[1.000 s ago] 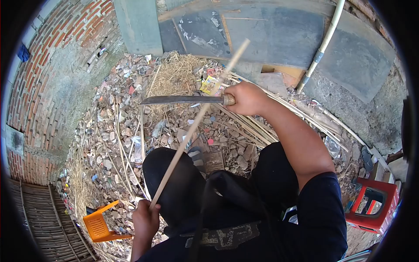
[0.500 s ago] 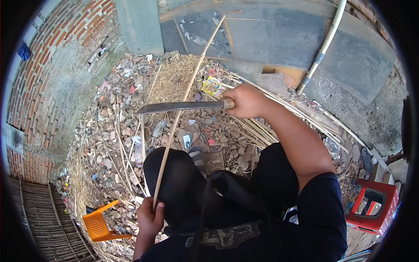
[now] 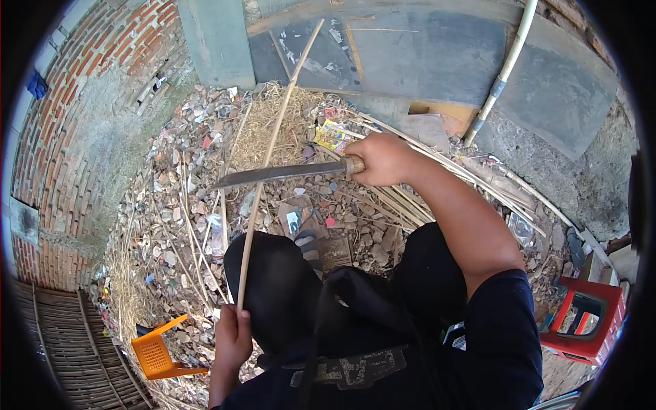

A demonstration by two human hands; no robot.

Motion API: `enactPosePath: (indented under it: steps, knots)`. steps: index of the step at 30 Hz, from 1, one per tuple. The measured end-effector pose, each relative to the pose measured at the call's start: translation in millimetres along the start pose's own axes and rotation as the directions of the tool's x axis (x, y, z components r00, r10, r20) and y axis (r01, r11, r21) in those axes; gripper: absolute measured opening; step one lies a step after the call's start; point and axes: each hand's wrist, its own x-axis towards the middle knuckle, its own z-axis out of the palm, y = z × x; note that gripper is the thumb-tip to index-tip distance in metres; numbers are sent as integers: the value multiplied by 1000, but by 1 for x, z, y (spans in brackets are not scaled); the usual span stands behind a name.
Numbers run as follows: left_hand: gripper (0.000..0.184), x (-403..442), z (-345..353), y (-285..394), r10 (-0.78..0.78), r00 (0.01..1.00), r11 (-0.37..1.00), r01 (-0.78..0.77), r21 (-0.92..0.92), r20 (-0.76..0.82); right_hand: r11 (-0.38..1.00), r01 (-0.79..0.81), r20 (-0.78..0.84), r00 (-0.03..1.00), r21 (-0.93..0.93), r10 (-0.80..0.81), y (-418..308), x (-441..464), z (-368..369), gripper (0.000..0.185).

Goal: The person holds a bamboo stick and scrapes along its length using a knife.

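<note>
My right hand (image 3: pixel 384 158) is closed round the wooden handle of a machete (image 3: pixel 283 172), its long dark blade pointing left. In my left hand (image 3: pixel 233 336), at the lower left beside my knee, is the near end of a long bamboo strip (image 3: pixel 272 140). The strip slants up and away past my left knee towards the far wall. The blade crosses over the strip about midway along it; whether the two touch I cannot tell. My left fingers are closed on the strip, partly turned from view.
Rubble and litter cover the ground, with wood shavings (image 3: pixel 273 126) ahead. More bamboo strips (image 3: pixel 400 205) lie to the right. An orange plastic chair (image 3: pixel 156 352) is at left, a red plastic stool (image 3: pixel 584 318) at right. A brick wall (image 3: pixel 75 130) and a pipe (image 3: pixel 504 72) stand beyond.
The far end of the bamboo strip has swung left, and its near end has shifted slightly with my left hand. The machete blade has tilted a little, its tip lower.
</note>
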Motion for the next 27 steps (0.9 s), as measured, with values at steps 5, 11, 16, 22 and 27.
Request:
enactPosePath:
  steps: [5,11,16,22,27]
  knots:
    - [34,7,-7,2,52,998,998,-51,28,-26,1000,-1,40,999,-28,2,-5,-5,-5,31]
    - [26,15,6,33,153,987,983,-147,106,-46,998,38,73,996,52,-42,-8,-2,-4,32]
    - [21,18,14,38,234,963,960,-207,190,-133,997,78,48,996,22,-79,-7,-5,0,34]
    - [30,-3,-3,12,185,976,899,-120,421,-119,999,-18,138,990,-44,24,8,-1,7,33]
    - [34,-24,-3,-4,130,991,873,-103,476,-23,999,37,125,992,-28,-33,9,4,17,32]
